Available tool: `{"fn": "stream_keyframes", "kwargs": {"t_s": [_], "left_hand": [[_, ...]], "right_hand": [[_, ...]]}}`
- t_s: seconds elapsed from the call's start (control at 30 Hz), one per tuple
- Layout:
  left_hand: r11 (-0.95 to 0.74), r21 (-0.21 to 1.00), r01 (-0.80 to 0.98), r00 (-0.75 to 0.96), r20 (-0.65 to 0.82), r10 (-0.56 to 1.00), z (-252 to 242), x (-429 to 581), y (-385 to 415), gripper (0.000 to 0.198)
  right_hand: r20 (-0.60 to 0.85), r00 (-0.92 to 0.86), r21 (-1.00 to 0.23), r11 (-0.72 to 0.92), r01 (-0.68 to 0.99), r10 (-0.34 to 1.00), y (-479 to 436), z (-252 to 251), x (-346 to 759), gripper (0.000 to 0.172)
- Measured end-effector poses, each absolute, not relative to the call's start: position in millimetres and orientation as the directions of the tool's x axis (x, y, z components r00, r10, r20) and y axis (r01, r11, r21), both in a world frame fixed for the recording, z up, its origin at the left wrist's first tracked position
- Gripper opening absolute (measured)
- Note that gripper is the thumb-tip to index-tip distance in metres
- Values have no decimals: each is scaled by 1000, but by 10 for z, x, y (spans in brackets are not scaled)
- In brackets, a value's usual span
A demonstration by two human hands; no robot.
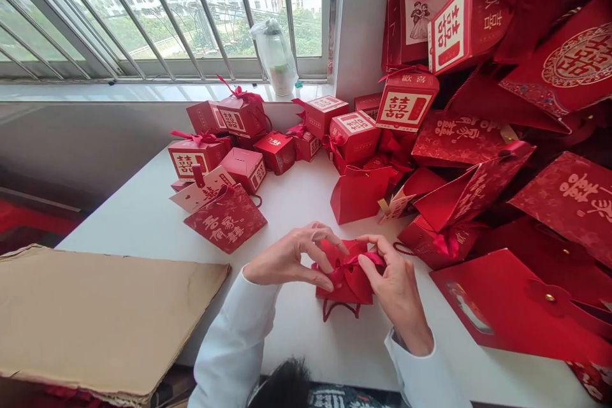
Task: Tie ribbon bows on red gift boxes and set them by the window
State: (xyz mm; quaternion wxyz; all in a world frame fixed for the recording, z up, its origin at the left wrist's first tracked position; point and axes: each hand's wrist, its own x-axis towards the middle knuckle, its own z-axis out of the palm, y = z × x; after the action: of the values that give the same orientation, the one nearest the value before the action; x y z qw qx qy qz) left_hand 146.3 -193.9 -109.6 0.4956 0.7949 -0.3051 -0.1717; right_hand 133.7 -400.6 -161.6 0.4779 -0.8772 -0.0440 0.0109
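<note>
A small red gift box [348,284] with a red ribbon sits on the white table [296,204] in front of me. My left hand [291,256] pinches the ribbon at the box's left side, fingers curled. My right hand [394,284] pinches the ribbon at the box's top right. A thin red cord loop hangs from the box's near side. Both sleeves are white.
Several closed red boxes with ribbons [243,134] lie at the back under the window. A flat red bag [224,220] lies left of centre. A heap of red bags and boxes [502,140] fills the right side. A brown cardboard sheet [95,319] overhangs the left edge.
</note>
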Motion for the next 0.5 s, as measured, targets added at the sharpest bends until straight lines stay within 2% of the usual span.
{"fn": "stream_keyframes", "kwargs": {"t_s": [0.13, 0.27, 0.5], "left_hand": [[-158, 941, -298, 727, 116, -677, -1242, 1585, -2092, 22], [-28, 948, -316, 800, 251, -545, -1492, 1611, -2172, 17], [-72, 906, -416, 855, 363, -371, -1699, 1532, -2244, 18]], "right_hand": [[31, 995, -837, -542, 77, 95, -4014, -1597, 1325, 22], [31, 993, -846, -527, 86, 113, -4027, -1593, 1320, 22], [54, 988, -842, -524, 125, 148, -4017, -1607, 1323, 22]]}}
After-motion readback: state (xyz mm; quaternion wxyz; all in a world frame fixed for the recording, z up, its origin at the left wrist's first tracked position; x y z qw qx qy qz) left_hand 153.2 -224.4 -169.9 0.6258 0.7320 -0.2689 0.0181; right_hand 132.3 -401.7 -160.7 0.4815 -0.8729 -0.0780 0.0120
